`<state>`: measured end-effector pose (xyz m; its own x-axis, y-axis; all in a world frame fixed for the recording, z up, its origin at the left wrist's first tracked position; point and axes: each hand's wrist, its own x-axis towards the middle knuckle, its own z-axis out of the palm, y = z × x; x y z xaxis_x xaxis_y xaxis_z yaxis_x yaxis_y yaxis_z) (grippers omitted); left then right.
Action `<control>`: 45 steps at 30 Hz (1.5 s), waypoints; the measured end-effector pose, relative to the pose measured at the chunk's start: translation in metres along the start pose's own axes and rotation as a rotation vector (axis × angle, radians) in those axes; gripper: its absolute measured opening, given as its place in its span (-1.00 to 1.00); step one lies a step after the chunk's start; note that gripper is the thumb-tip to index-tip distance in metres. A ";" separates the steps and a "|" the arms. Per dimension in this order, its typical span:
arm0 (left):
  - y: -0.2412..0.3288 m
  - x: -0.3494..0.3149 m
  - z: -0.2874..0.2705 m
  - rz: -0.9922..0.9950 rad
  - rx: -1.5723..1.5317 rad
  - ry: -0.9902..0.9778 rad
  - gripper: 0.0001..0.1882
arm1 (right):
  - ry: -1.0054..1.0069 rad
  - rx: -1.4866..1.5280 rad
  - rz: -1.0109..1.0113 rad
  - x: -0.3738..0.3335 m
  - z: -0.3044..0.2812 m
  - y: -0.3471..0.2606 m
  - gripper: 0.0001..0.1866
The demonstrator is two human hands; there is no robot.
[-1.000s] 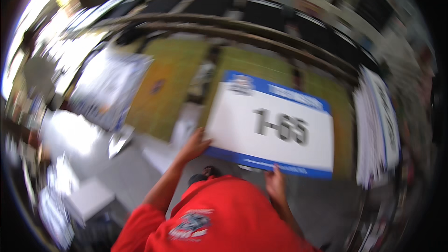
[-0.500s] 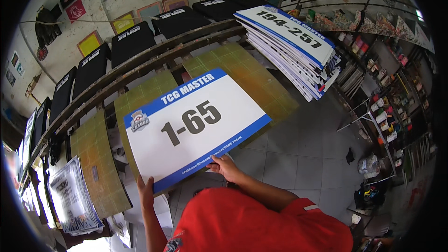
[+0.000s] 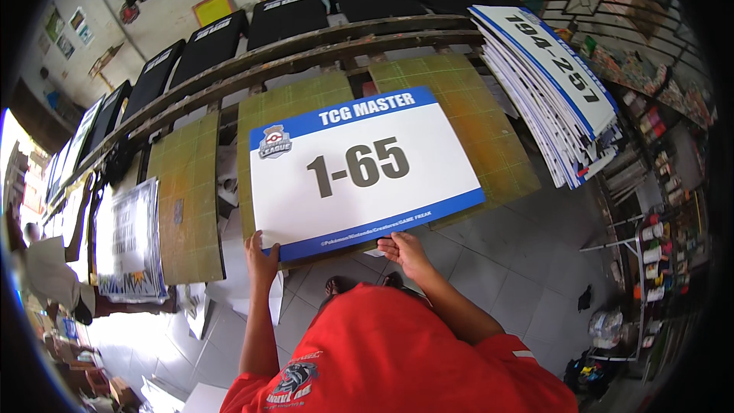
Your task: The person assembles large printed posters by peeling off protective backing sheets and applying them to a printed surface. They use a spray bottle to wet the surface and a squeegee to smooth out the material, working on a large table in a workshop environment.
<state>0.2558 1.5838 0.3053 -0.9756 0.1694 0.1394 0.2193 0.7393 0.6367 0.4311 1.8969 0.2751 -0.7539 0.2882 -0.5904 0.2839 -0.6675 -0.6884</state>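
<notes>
A flat rectangular sign board [image 3: 367, 183], white with blue bands along its top and bottom and large dark printed figures, lies face up before me. It rests over two yellow-green boards [image 3: 451, 107] on the rack. My left hand [image 3: 262, 264] holds its near left corner, thumb on top and the other fingers along the left side. At the middle of the near edge, my right hand [image 3: 407, 255] pinches the board's rim; some of those fingertips are hidden beneath it.
A tall stack of similar signs [image 3: 550, 69] stands at the far right. Black shirts [image 3: 287, 19] lie on boards along the rack's far side. Printed sheets [image 3: 128, 237] sit at left on another yellow-green board [image 3: 183, 183]. A shelf of bottles and jars [image 3: 650, 260] stands right.
The whole scene has shifted rightward as my view turned left, and the sign looks more level. Both hands keep their hold at the same places on it.
</notes>
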 end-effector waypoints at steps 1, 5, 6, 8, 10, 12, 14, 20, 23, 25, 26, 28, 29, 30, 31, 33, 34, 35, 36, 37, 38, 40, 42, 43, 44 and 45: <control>-0.004 -0.004 0.003 0.034 0.035 0.015 -0.44 | -0.002 -0.035 -0.002 0.001 -0.001 -0.001 -0.76; 0.001 -0.012 0.006 0.041 0.141 0.039 -0.45 | 0.012 -0.118 -0.030 0.006 -0.008 0.001 -0.72; -0.002 -0.013 0.004 0.037 0.136 0.018 -0.44 | 0.065 -0.156 -0.047 0.003 -0.003 -0.001 -0.69; -0.017 -0.017 0.009 0.092 0.185 0.047 -0.42 | 0.049 -0.331 -0.098 0.005 -0.010 -0.003 -0.62; -0.018 -0.024 0.008 0.091 0.136 0.092 -0.37 | 0.059 -0.413 -0.084 0.000 -0.012 -0.007 -0.61; -0.016 -0.020 -0.005 0.077 -0.003 0.097 -0.41 | 0.100 -0.365 -0.107 -0.006 -0.019 -0.005 -0.63; -0.027 -0.013 -0.035 0.031 -0.016 0.160 -0.45 | 0.123 -0.405 -0.096 -0.013 -0.026 0.001 -0.66; -0.163 0.005 -0.158 -0.167 0.156 0.453 -0.48 | 0.038 -0.680 -0.038 -0.027 0.015 0.022 -0.66; -0.249 -0.003 -0.220 -0.269 0.372 0.445 -0.40 | -0.010 -0.737 -0.054 -0.026 0.052 0.042 -0.66; -0.297 -0.010 -0.251 -0.387 0.509 0.367 -0.31 | -0.037 -0.740 -0.060 -0.030 0.086 0.056 -0.66; -0.312 -0.011 -0.264 -0.370 0.546 0.315 -0.29 | -0.044 -0.743 -0.066 -0.031 0.102 0.064 -0.66; -0.337 -0.011 -0.287 -0.335 0.620 0.211 -0.24 | -0.101 -0.783 -0.060 -0.030 0.134 0.082 -0.67; -0.346 -0.010 -0.293 -0.306 0.619 0.168 -0.25 | -0.130 -0.803 -0.057 -0.032 0.150 0.091 -0.67; -0.354 -0.010 -0.298 -0.277 0.618 0.126 -0.25 | -0.125 -0.836 -0.021 -0.035 0.165 0.098 -0.69; -0.360 -0.010 -0.305 -0.248 0.618 0.085 -0.25 | -0.150 -0.838 -0.022 -0.036 0.175 0.104 -0.70; -0.367 -0.011 -0.315 -0.182 0.581 0.020 -0.31 | -0.200 -0.839 -0.023 -0.038 0.191 0.116 -0.72; -0.368 -0.010 -0.317 -0.159 0.543 -0.005 -0.33 | -0.194 -0.863 -0.027 -0.041 0.198 0.120 -0.72; -0.368 -0.009 -0.319 -0.137 0.505 -0.030 -0.34 | -0.187 -0.887 -0.030 -0.044 0.205 0.122 -0.73; -0.366 -0.009 -0.321 -0.077 0.511 0.024 -0.41 | -0.180 -0.911 -0.033 -0.046 0.210 0.124 -0.73; -0.367 -0.009 -0.323 -0.105 0.457 0.027 -0.44 | -0.181 -0.919 -0.034 -0.048 0.212 0.125 -0.74; -0.369 -0.010 -0.325 -0.134 0.404 0.028 -0.46 | -0.183 -0.926 -0.035 -0.049 0.213 0.127 -0.74; -0.365 -0.009 -0.328 -0.184 0.362 0.064 -0.58 | -0.183 -0.917 -0.034 -0.048 0.215 0.130 -0.74; -0.366 -0.010 -0.331 -0.172 0.304 0.085 -0.62 | -0.181 -0.883 -0.031 -0.046 0.215 0.129 -0.74; -0.366 -0.008 -0.334 -0.165 0.276 0.102 -0.64 | -0.166 -0.877 -0.041 -0.046 0.219 0.127 -0.75; -0.361 -0.008 -0.338 -0.159 0.231 0.123 -0.72 | -0.151 -0.871 -0.050 -0.046 0.222 0.124 -0.75; -0.369 -0.005 -0.339 -0.157 0.185 0.107 -0.73 | -0.136 -0.865 -0.059 -0.046 0.225 0.122 -0.75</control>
<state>0.1785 1.0891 0.3270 -0.9906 -0.0197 0.1356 0.0526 0.8592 0.5090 0.3668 1.6477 0.3130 -0.8300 0.1844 -0.5264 0.5502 0.1161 -0.8269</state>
